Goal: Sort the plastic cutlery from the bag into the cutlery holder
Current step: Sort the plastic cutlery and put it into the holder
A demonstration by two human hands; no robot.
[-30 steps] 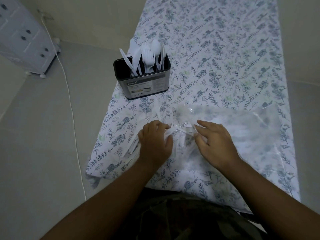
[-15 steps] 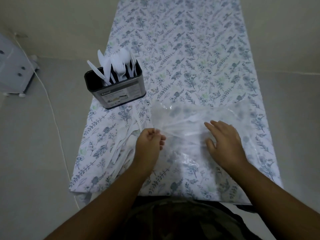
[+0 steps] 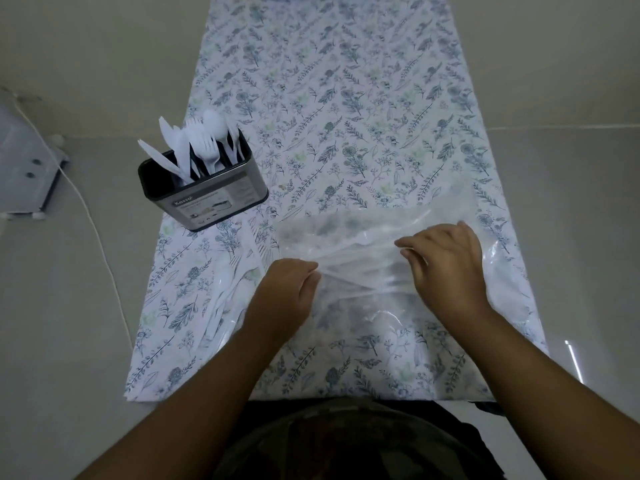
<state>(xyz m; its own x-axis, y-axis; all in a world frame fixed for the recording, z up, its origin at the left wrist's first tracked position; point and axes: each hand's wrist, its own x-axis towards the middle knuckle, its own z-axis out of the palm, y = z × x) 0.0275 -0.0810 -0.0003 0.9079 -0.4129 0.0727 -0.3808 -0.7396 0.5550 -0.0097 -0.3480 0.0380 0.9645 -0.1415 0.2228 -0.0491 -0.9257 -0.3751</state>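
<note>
While the left hand point(image 3: 284, 295) pinches the mouth of the clear plastic bag point(image 3: 377, 268) and the right hand point(image 3: 446, 264) presses loosely spread fingers on it — likely steadying it — white plastic cutlery point(image 3: 230, 289) lies loose beside it, near the dark metal cutlery holder point(image 3: 221, 195).

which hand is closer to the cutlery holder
Left. The left hand grips the bag's edge just below and to the right of the holder; the right hand rests on the bag, farther right.

Floral-clothed table point(image 3: 346, 98), holder point(image 3: 207, 199) (far-left), bag point(image 3: 381, 306)
</note>
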